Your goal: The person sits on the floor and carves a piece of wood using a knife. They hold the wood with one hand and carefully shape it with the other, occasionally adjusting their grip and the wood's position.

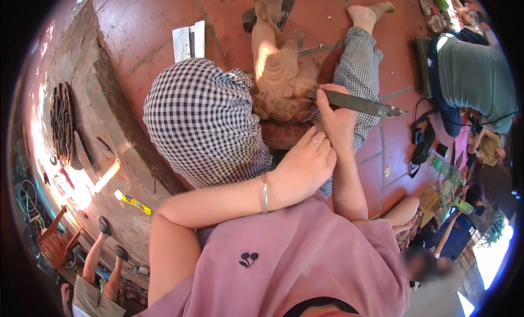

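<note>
A reddish-brown wooden carving [274,79] with draped folds lies between my legs, its rounded end towards me. My right hand [337,118] is closed around a flat dark blade [363,104]. The blade's pointed tip sticks out to the right, and its other end meets the carving near the rounded end. Wearing a ring and a silver bracelet, my left hand [305,164] lies against my right wrist, close to the carving. Its fingers are bent and together; what lies under them is hidden. My checkered trouser leg [199,120] is bent up beside the carving on the left.
White paper [189,41] lies on the red tile floor beyond my knee. Left, on a raised ledge [128,169], are a bundle of dark rods [64,123] and a yellow cutter-like tool [135,202]. A black pouch [423,145] lies right. Other people sit at right and lower left.
</note>
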{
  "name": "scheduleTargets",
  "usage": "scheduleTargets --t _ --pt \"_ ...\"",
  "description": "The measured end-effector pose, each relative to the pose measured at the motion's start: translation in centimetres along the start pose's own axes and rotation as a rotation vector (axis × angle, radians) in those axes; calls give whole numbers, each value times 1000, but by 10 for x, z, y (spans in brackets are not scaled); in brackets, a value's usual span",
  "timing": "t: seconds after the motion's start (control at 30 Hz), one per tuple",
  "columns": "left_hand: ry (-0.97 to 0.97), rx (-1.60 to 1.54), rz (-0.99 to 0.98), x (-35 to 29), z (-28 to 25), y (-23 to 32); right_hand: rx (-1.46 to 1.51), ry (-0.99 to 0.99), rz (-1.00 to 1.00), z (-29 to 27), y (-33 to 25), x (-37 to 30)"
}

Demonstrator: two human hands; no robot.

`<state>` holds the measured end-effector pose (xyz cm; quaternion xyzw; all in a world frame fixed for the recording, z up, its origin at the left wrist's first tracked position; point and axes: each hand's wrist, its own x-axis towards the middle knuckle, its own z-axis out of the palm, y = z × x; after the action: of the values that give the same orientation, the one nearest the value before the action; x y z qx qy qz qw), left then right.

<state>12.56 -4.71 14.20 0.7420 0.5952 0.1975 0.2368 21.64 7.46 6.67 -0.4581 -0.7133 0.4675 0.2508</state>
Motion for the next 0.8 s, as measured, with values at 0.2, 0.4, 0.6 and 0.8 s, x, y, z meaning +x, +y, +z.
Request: scheduleTargets --t 0.2,0.4,0.6,0.8 --pt "105 102 -194 -20 60 -25 -170 -46 -86 0 -15 -1" --pt "-89 260 -190 -21 87 -11 -425 29 -280 17 -20 -2" --pt "-42 261 -203 -19 92 -10 -562 -45 -319 15 -29 6" --pt "-18 314 -203 -19 95 -9 -259 -35 -56 5 -19 9"
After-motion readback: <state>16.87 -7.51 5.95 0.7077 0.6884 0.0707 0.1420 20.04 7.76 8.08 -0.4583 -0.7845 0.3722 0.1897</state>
